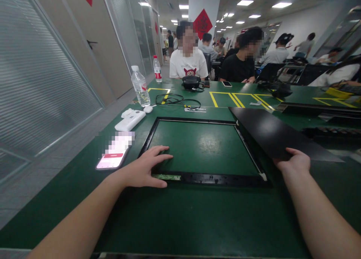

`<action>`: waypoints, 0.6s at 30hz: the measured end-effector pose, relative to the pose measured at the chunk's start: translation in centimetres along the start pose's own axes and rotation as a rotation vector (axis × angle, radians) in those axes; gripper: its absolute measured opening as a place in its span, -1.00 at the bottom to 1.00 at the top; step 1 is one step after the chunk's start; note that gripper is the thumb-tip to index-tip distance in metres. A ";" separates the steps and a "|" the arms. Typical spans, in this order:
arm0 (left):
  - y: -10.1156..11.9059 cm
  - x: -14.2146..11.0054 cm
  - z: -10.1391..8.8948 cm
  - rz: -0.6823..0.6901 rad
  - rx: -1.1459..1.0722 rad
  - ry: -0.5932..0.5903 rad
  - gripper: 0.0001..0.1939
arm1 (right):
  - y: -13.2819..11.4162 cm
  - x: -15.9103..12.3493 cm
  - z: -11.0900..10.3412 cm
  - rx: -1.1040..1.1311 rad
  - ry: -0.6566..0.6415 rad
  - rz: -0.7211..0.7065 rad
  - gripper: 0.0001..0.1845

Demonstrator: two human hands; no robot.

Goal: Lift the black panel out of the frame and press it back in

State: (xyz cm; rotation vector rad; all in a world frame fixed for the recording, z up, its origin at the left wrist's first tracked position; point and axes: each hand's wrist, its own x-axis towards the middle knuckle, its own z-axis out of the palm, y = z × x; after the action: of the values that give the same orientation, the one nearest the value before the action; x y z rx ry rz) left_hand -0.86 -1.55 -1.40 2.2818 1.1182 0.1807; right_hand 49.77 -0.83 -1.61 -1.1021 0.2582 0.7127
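Opposite, 1 shirt (180, 65) shows "cat"; the right hand (295, 163) holds a black panel (270, 129).

"cat" on wht tee (188, 66), red sign (203, 24) illeg.

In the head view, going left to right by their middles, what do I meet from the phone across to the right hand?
Phone → left hand → black frame → right hand. Left out: the dark panel, which overlaps the right hand.
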 end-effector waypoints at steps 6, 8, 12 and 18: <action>-0.2 -0.1 0.1 -0.002 -0.005 0.006 -0.05 | -0.1 0.1 -0.1 0.001 0.010 -0.006 -0.62; -0.1 -0.1 0.2 -0.010 -0.013 0.000 -0.06 | 0.0 0.1 -0.2 0.013 0.003 -0.004 -0.62; -0.1 0.0 0.4 0.010 -0.028 0.031 -0.08 | 0.0 -0.2 -0.2 0.012 0.025 -0.008 -0.61; 0.0 0.0 0.4 -0.006 -0.011 0.017 -0.06 | -0.1 -1.4 -0.1 0.006 0.025 -0.005 -0.59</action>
State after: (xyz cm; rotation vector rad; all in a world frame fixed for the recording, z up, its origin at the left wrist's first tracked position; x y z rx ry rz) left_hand -0.79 -1.73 -1.72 2.2711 1.1296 0.2042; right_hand 48.76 -1.47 -0.87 -1.1062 0.2788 0.6936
